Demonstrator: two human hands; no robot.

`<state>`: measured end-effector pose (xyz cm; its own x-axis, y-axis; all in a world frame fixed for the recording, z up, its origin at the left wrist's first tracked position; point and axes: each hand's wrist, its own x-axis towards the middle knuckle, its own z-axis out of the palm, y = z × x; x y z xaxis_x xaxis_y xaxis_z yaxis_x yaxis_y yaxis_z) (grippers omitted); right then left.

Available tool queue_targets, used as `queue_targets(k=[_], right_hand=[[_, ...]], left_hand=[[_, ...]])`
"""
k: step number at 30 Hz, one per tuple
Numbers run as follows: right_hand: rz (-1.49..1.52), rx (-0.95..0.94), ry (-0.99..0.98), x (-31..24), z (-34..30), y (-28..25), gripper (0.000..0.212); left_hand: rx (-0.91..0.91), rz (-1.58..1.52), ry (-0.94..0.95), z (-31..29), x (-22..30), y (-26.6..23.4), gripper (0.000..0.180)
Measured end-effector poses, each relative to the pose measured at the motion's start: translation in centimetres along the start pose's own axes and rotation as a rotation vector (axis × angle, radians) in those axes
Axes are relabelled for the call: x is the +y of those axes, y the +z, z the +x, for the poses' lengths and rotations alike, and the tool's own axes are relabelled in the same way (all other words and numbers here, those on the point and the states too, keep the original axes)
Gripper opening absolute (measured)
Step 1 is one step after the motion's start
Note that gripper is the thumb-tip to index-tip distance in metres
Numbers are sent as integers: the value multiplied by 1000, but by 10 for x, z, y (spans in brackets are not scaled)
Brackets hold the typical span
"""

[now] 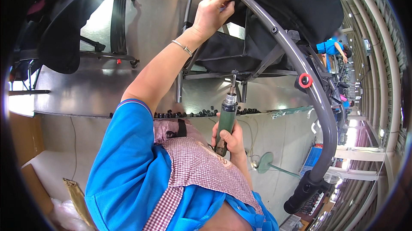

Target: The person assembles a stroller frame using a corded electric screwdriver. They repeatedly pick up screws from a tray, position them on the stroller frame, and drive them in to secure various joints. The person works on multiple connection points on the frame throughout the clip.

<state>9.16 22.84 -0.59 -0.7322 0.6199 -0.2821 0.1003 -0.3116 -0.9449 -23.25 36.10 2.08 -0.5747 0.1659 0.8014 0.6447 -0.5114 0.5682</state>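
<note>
My right hand [232,139] is closed around a green and black electric screwdriver [226,121], held upright at the bench edge. Its bit reaches a dark joint on a thin crossbar [210,76] of a stroller; whether it touches a screw is too small to tell. My left hand [213,14] is raised at the far side, thumb and fingers pinched together at the edge of the stroller's black fabric [223,50]. Something small and dark shows at the fingertips, but I cannot make it out. A curved grey tube [296,53] with a red ring [305,80] arches over the right.
Several small black parts [206,113] line the near edge of the metal bench [159,85]. Another black stroller [64,33] stands at the left. Cardboard boxes [25,141] are at the lower left. A co-worker in blue [329,47] is in the distance at the right.
</note>
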Motion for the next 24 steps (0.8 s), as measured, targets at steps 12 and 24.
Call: queue_targets(k=[12,24], right_hand=[[23,-125,-75,-47,38,21,96],[165,-141,-83,-96,84,39,99]], left_hand=[[-3,67,170,-5,4,0,22],[-397,-301,-503,0,-3,14,36]])
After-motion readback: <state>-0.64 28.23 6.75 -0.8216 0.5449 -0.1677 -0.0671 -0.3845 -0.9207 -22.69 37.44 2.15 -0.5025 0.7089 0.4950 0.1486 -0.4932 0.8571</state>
